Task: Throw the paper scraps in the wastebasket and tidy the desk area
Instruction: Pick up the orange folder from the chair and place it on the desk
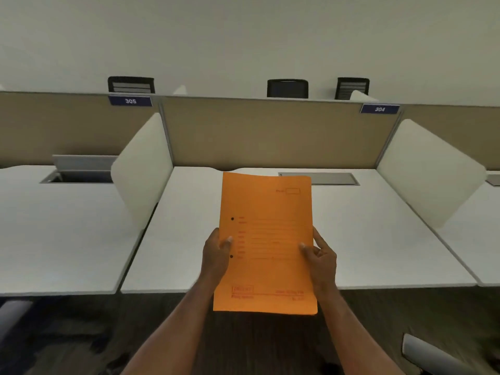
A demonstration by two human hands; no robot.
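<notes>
Both hands hold an orange folder upright above the front edge of a white surface; the left hand grips its left edge, thumb on the cover near two punched holes; the right hand grips the right edge, thumb likewise on the cover; red printed lines and a boxed stamp mark the cover, too blurred to read. White dividers stand at either side of the surface; a closed cable hatch lies flush just behind the folder's top; on the neighbouring surface to the left a hatch stands open. The tan partition carries blue plates reading 305 and 304; three dark chair backs show above it.
</notes>
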